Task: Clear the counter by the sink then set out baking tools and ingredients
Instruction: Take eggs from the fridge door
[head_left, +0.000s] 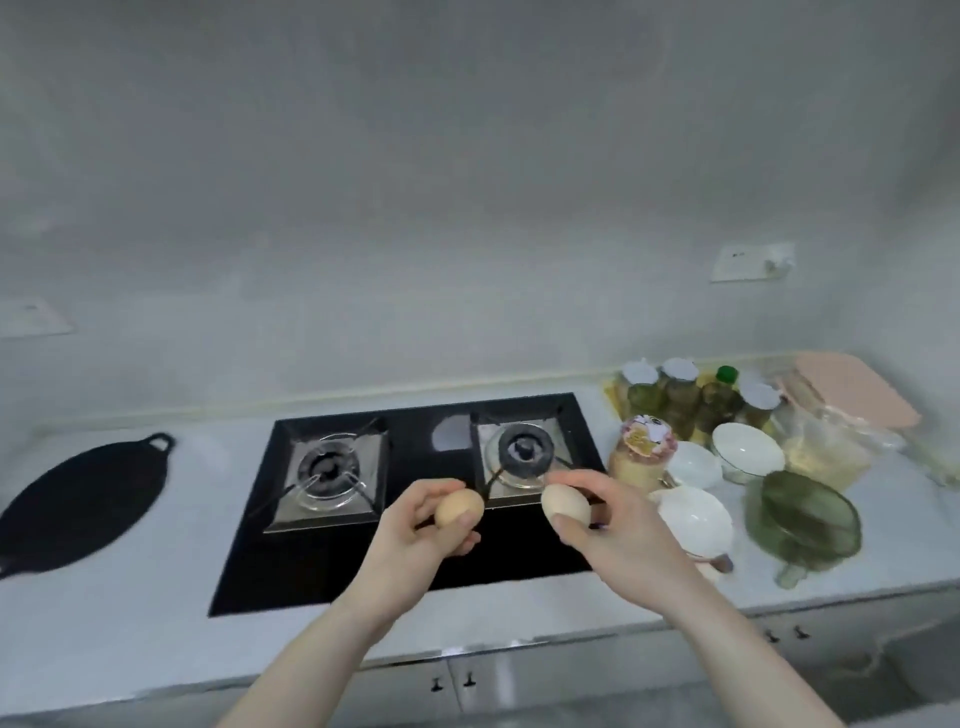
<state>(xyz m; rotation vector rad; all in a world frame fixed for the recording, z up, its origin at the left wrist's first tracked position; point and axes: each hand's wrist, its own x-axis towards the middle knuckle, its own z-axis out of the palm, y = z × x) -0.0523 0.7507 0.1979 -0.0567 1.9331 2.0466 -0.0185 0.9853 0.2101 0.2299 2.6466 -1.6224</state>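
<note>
My left hand (415, 530) holds a brown egg (460, 508) above the front of the black gas hob (260, 582). A second, paler egg (566, 504) is gripped in my right hand (618, 535), a little to the right of the first. The two eggs are apart. Just right of my right hand stands a white bowl (696, 514), partly hidden by my wrist. Behind it sit two more white bowls (693, 462) (748, 447) and a jar with a patterned lid (644, 452). A green mesh strainer (802, 514) lies at the right.
The hob has two burners (330, 467) (524, 447). A black flat griddle pan (83, 499) lies on the white counter (130, 623) at the left. Several jars and bottles (691, 395), a pink board (852, 389) and plastic bags crowd the back right. Cabinet doors (452, 680) run below the counter edge.
</note>
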